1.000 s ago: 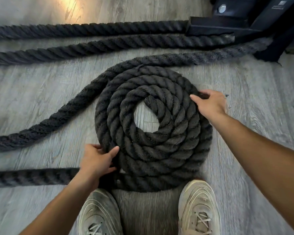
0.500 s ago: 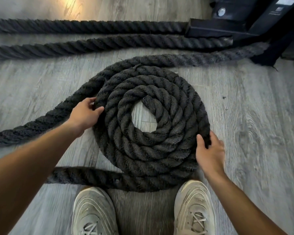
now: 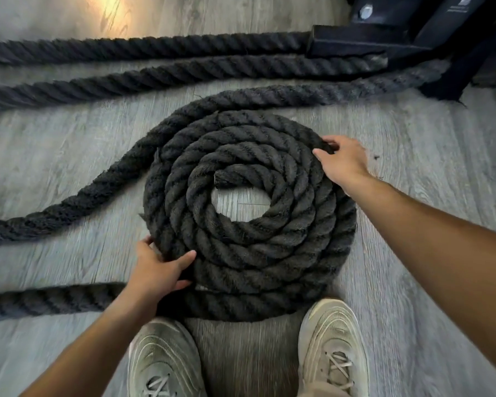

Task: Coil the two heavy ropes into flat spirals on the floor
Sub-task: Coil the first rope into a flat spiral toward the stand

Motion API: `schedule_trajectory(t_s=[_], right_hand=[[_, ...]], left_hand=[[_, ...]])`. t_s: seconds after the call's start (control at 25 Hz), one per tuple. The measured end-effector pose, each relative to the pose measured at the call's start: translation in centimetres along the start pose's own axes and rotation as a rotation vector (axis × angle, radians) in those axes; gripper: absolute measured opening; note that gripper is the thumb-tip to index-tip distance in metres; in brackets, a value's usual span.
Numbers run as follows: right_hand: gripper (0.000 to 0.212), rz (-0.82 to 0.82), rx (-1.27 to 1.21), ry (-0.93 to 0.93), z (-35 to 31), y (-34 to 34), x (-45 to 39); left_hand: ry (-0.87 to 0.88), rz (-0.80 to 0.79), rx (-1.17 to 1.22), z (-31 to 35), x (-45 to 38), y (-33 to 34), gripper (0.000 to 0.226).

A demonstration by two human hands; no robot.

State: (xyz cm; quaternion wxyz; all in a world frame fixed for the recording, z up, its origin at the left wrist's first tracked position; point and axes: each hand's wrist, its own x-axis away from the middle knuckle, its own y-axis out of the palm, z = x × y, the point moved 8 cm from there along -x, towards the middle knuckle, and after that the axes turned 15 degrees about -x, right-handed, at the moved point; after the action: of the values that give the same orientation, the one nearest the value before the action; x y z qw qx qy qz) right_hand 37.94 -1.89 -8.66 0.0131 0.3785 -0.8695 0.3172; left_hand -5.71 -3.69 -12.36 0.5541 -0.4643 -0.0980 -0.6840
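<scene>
A thick black rope lies wound into a flat spiral (image 3: pixel 249 247) on the grey wood floor just in front of my shoes. Its cut inner end (image 3: pixel 226 179) points left in the open centre. My left hand (image 3: pixel 158 270) grips the coil's lower left rim, thumb on top. My right hand (image 3: pixel 344 161) holds the upper right rim with fingers curled over the outer turn. The rope's loose tail (image 3: pixel 58 213) curves off to the left. Two more straight rope lengths (image 3: pixel 161 75) run across the floor behind the coil.
A black metal equipment base (image 3: pixel 384 44) stands at the top right, where the ropes lead. Another rope stretch (image 3: pixel 49 299) lies at the lower left beside my left forearm. My two beige sneakers (image 3: pixel 330 351) stand close against the coil's near edge.
The coil has turned, so its inner end now points left. My left hand dropped from the upper left rim to the lower left; my right hand rose from the lower right to the upper right.
</scene>
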Motion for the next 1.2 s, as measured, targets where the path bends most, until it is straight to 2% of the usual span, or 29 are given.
schedule_trajectory(t_s=[0.12,0.28,0.4,0.48,0.56,0.68,0.88,1.0,1.12,1.2], right_hand=[[0.042,0.065,-0.059,0.018,2.3,-0.8,4.1],[0.055,0.173,-0.098,0.167,6.8,-3.1,13.3],[0.063,0.131,-0.122,0.204,8.0,-2.2,17.2],[0.065,0.078,-0.077,0.186,7.8,-1.8,16.8],[0.064,0.019,-0.006,0.184,7.6,-1.7,13.5],[0.059,-0.051,0.01,0.131,5.4,-2.0,6.1],[0.045,-0.108,0.045,-0.044,0.0,-0.7,0.2],[0.044,0.0,-0.025,-0.017,1.2,-1.0,2.3],[0.053,0.127,-0.051,0.108,4.9,-2.1,8.9],[0.059,0.141,-0.096,0.185,6.5,-2.0,14.0]], left_hand=[[0.071,0.089,-0.143,3.1,-2.1,-2.3,0.089],[0.218,0.119,-0.177,9.3,-6.0,-5.2,0.068],[0.313,0.06,-0.368,11.9,-8.1,-4.9,0.061],[0.364,0.105,-0.528,12.0,-9.1,-4.9,0.064],[0.328,0.132,-0.494,10.9,-9.1,-5.3,0.068],[0.259,0.161,-0.315,7.7,-5.8,-4.6,0.075],[0.102,0.01,-0.173,1.2,0.5,-1.5,0.095],[0.039,0.048,-0.113,2.4,-1.1,-2.8,0.084],[0.103,0.087,-0.121,6.7,-4.2,-5.1,0.066],[0.174,0.104,-0.198,9.6,-6.2,-6.0,0.062]])
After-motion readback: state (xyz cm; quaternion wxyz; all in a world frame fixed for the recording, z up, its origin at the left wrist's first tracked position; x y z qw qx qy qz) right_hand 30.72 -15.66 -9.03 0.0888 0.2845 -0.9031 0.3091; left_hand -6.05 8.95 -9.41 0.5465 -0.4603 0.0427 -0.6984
